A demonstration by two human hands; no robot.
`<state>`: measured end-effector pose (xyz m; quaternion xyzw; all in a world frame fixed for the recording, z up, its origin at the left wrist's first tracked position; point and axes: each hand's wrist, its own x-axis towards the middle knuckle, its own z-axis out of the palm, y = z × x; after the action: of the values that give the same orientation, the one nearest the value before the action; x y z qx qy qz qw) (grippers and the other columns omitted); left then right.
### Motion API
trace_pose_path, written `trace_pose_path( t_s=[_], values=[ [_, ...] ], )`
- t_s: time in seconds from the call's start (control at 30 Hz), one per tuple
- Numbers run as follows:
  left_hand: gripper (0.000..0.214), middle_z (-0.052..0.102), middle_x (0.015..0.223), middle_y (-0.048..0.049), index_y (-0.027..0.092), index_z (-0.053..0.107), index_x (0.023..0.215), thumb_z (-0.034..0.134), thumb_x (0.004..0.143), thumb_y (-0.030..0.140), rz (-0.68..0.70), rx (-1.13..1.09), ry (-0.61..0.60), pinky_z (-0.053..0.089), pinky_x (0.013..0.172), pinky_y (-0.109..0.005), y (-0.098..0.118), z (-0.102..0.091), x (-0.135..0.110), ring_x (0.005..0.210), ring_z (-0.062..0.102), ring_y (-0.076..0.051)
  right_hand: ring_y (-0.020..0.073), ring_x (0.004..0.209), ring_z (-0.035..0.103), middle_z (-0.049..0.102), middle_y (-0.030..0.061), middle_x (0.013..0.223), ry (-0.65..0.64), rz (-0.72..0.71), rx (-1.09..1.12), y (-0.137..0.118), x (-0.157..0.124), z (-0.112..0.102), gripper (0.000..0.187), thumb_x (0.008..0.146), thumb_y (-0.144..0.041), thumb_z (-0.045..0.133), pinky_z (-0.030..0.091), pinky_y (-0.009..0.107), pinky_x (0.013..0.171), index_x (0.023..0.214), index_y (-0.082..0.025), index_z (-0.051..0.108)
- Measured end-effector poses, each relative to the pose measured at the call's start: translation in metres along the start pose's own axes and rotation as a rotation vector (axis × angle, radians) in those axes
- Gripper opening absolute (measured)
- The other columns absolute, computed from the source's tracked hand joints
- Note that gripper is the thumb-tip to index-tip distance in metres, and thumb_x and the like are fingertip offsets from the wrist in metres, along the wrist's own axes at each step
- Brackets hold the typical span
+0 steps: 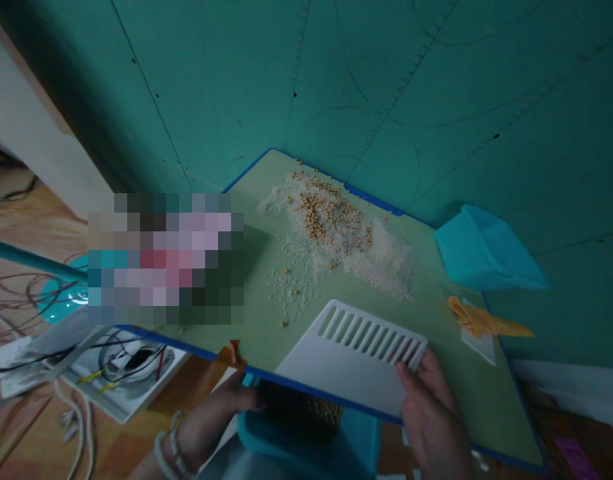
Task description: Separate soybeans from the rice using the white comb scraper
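Observation:
My right hand (431, 407) holds a white slotted scraper (341, 367) by its right end, thumb on top, over the front edge of the board (256, 293). Below that edge is a blue plastic bin (359, 440), with soybeans (324, 410) visible in its dark interior. My left hand (231, 397) grips the bin's left rim; its fingers are partly hidden under the board. Farther back on the board lies a spread pile of white rice-like grains (391, 260) with yellow soybeans (316, 217) over it. A few stray beans and grains lie between the pile and the scraper.
A blue plastic scoop or tray (486, 250) sits at the board's right edge, near an orange cloth (486, 320) on a white piece. A green wall (386, 87) rises behind. At left are a blurred-out patch, a white box of cables (131, 380) and loose cords on the floor.

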<state>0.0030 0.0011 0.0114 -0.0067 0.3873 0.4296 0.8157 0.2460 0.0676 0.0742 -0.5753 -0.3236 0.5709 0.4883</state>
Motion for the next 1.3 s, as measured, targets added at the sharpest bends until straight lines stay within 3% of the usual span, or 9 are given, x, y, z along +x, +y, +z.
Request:
trace_pose_path(
  t_s=[0.1, 0.23, 0.33, 0.53, 0.63, 0.73, 0.97, 1.17, 1.3],
  values=[
    [0.048, 0.079, 0.092, -0.0006, 0.027, 0.071, 0.102, 0.065, 0.058, 0.01, 0.014, 0.039, -0.022, 0.042, 0.099, -0.043, -0.001, -0.006, 0.001, 0.11, 0.061, -0.029, 0.0261, 0.104, 0.06, 0.069, 0.0044, 0.108, -0.031, 0.003, 0.01, 0.0, -0.001, 0.009, 0.027, 0.07, -0.03, 0.068, 0.037, 0.047, 0.097, 0.097, -0.027, 0.063],
    [0.046, 0.076, 0.104, -0.0004, 0.027, 0.07, 0.104, 0.066, 0.06, 0.015, 0.09, 0.129, -0.003, 0.037, 0.103, -0.045, 0.002, -0.019, -0.002, 0.118, 0.054, -0.03, 0.0248, 0.101, 0.062, 0.068, 0.0044, 0.108, -0.063, 0.043, 0.08, -0.006, -0.001, 0.019, 0.039, 0.073, -0.03, 0.065, 0.041, 0.046, 0.095, 0.111, -0.03, 0.057],
    [0.041, 0.072, 0.113, 0.0015, 0.027, 0.072, 0.1, 0.066, 0.06, 0.017, 0.191, 0.197, 0.044, 0.035, 0.105, -0.043, 0.007, -0.025, -0.006, 0.121, 0.051, -0.03, 0.0231, 0.094, 0.065, 0.069, 0.0042, 0.105, -0.007, 0.037, 0.078, -0.011, 0.004, 0.023, 0.044, 0.074, -0.028, 0.063, 0.044, 0.045, 0.091, 0.117, -0.031, 0.053],
    [0.049, 0.076, 0.102, 0.0104, 0.034, 0.07, 0.099, 0.057, 0.057, 0.013, 0.325, 0.266, 0.172, 0.038, 0.097, -0.036, 0.016, -0.034, -0.01, 0.111, 0.059, -0.025, 0.0219, 0.083, 0.065, 0.069, 0.0033, 0.09, 0.052, -0.129, -0.002, -0.018, 0.017, 0.034, 0.028, 0.072, -0.027, 0.065, 0.047, 0.046, 0.084, 0.099, -0.026, 0.057],
    [0.046, 0.075, 0.105, 0.0081, 0.033, 0.071, 0.097, 0.06, 0.056, 0.017, 0.307, 0.264, 0.181, 0.037, 0.097, -0.036, 0.019, -0.041, -0.012, 0.112, 0.058, -0.026, 0.0222, 0.086, 0.064, 0.068, 0.0038, 0.094, 0.045, -0.161, -0.031, -0.02, 0.02, 0.038, 0.026, 0.071, -0.027, 0.066, 0.046, 0.046, 0.084, 0.095, -0.025, 0.058],
    [0.047, 0.076, 0.103, 0.0069, 0.033, 0.071, 0.094, 0.064, 0.052, 0.016, 0.301, 0.216, 0.269, 0.037, 0.097, -0.038, 0.021, -0.044, -0.016, 0.113, 0.057, -0.029, 0.0225, 0.087, 0.063, 0.068, 0.0042, 0.095, 0.026, -0.158, -0.041, -0.019, 0.021, 0.04, 0.027, 0.07, -0.028, 0.068, 0.045, 0.046, 0.085, 0.095, -0.025, 0.058],
    [0.043, 0.075, 0.107, 0.0006, 0.025, 0.07, 0.1, 0.071, 0.058, 0.018, 0.277, 0.156, 0.21, 0.032, 0.105, -0.048, 0.024, -0.035, -0.022, 0.118, 0.053, -0.036, 0.0226, 0.09, 0.062, 0.068, 0.0039, 0.092, -0.042, -0.155, -0.039, -0.009, 0.02, 0.036, 0.027, 0.071, -0.029, 0.069, 0.043, 0.046, 0.089, 0.095, -0.023, 0.059],
    [0.042, 0.077, 0.097, 0.0006, 0.024, 0.068, 0.102, 0.065, 0.061, 0.015, 0.296, 0.172, 0.163, 0.041, 0.097, -0.048, 0.028, -0.026, -0.024, 0.107, 0.061, -0.035, 0.0255, 0.095, 0.062, 0.07, 0.0052, 0.094, -0.072, -0.102, -0.037, -0.006, 0.018, 0.035, 0.033, 0.068, -0.029, 0.071, 0.041, 0.049, 0.092, 0.099, -0.024, 0.06],
    [0.046, 0.077, 0.096, -0.0015, 0.023, 0.065, 0.107, 0.063, 0.062, 0.015, 0.281, 0.191, 0.139, 0.046, 0.09, -0.045, 0.026, -0.034, -0.02, 0.097, 0.065, -0.032, 0.0268, 0.093, 0.064, 0.071, 0.0058, 0.091, -0.111, -0.051, -0.035, -0.006, 0.013, 0.039, 0.033, 0.067, -0.03, 0.071, 0.042, 0.049, 0.091, 0.097, -0.023, 0.061]
  ],
)
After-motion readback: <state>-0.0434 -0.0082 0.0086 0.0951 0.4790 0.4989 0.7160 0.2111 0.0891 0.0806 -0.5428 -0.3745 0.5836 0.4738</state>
